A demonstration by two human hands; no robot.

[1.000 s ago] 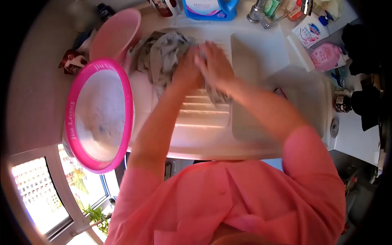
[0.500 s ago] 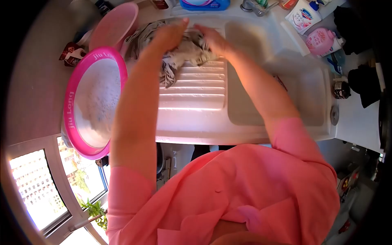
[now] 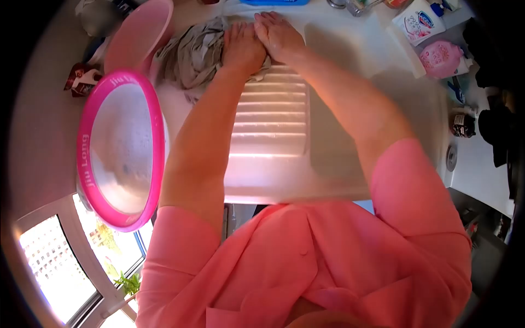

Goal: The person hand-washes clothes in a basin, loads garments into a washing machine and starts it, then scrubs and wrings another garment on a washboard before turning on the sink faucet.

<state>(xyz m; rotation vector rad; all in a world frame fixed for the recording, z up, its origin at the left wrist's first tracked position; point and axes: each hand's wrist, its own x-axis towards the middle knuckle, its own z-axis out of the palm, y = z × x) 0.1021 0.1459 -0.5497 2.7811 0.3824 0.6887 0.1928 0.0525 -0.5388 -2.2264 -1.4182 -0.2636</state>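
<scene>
A bunched grey-beige cloth (image 3: pixel 191 57) lies at the upper left of a ribbed washboard (image 3: pixel 268 128) moulded into the white sink unit. My left hand (image 3: pixel 243 49) presses on the cloth's right side, with its fingers stretched forward and lying flat. Beside it, touching near the thumb, is my right hand (image 3: pixel 280 39), also with fingers extended, over the cloth's right end. Part of the cloth is hidden under both hands, and neither hand is wrapped round it.
Left of the washboard stands a pink-rimmed basin (image 3: pixel 158 128) holding cloudy, sudsy water. Behind it is a paler pink basin (image 3: pixel 139 35). The sink bowl (image 3: pixel 350 147) is on the right. A white bottle (image 3: pixel 418 22) and a pink bottle (image 3: pixel 440 59) stand along the right ledge.
Both hands have come down flat onto the cloth and closer together. The cloth is now gathered more to the left, baring the washboard's ribs. The view has shifted slightly.
</scene>
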